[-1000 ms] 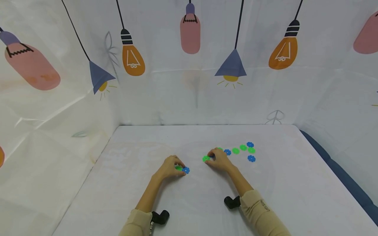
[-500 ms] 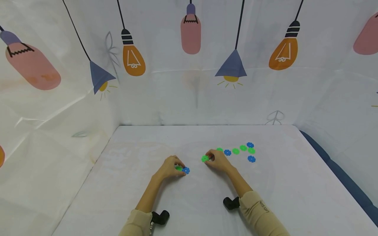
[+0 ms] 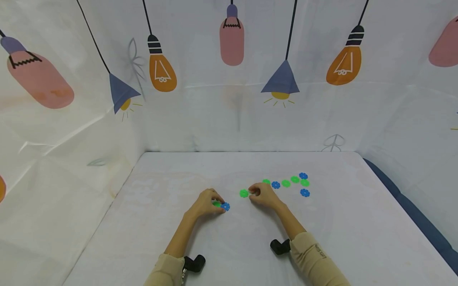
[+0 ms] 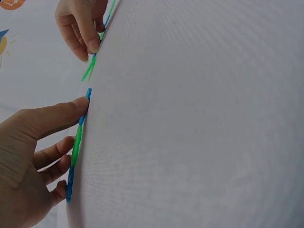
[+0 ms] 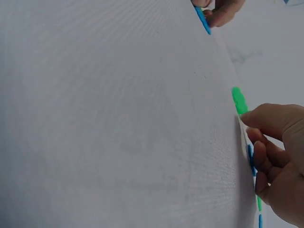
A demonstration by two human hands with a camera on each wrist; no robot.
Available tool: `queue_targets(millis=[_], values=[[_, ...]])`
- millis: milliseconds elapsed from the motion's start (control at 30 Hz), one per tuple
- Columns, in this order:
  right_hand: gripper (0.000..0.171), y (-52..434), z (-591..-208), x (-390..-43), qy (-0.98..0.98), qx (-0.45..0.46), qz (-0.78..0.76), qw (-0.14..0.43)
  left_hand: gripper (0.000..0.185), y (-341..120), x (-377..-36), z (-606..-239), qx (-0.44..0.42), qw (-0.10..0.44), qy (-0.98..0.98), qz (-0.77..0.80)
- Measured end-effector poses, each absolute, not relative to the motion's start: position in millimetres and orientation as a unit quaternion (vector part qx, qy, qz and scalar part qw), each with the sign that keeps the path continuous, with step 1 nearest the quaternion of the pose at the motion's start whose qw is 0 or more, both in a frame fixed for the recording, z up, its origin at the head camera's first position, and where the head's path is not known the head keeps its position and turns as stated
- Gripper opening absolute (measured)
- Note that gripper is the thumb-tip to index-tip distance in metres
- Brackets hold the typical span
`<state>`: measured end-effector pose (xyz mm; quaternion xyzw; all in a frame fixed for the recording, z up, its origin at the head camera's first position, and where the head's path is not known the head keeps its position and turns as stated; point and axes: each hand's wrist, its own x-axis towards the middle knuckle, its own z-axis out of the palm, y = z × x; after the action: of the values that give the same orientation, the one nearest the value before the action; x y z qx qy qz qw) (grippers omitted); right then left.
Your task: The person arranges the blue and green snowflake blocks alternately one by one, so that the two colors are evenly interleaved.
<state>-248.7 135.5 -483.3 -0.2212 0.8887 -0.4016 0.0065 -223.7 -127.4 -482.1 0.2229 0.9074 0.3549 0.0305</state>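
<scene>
My left hand [image 3: 208, 201] grips a short row of joined notched plastic discs. In the left wrist view, its upper blue disc [image 4: 88, 97] is under my thumb, a green disc [image 4: 76, 147] follows, and a lower blue disc [image 4: 71, 183] lies against my fingers. To the right, my right hand [image 3: 264, 194] has curled fingers, with thumb and fingertips right at the edge of a single green disc [image 3: 244, 193]. That disc stands out tilted from the fingertips, as the right wrist view [image 5: 239, 99] also shows. Another blue disc [image 5: 251, 159] shows behind my right fingers.
Beyond my right hand, several loose discs lie on the white table [image 3: 229, 246], among them a blue disc [image 3: 275, 185], a green disc [image 3: 286, 183] and a nearer blue disc [image 3: 305, 193]. A printed white sheet [image 3: 214, 119] hangs behind the table's back edge.
The green disc at my right fingertips has shifted left and now juts farther out from the fingers. My right hand has moved slightly left; my left hand has stayed in place.
</scene>
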Motion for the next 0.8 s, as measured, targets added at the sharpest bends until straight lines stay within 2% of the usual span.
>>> queue_targets(millis=[267, 533, 800], values=[[0.037, 125, -484, -251, 0.921, -0.216, -0.323, -0.015, 0.024, -128, -224, -482, 0.224, 0.032, 0.907, 0.356], [0.029, 121, -491, -258, 0.925, -0.217, -0.311, -0.011, 0.025, -127, -225, -484, 0.23, 0.029, 0.905, 0.357], [0.027, 121, -493, -260, 0.923, -0.21, -0.32, -0.018, 0.024, -128, -225, -484, 0.227, 0.03, 0.905, 0.357]])
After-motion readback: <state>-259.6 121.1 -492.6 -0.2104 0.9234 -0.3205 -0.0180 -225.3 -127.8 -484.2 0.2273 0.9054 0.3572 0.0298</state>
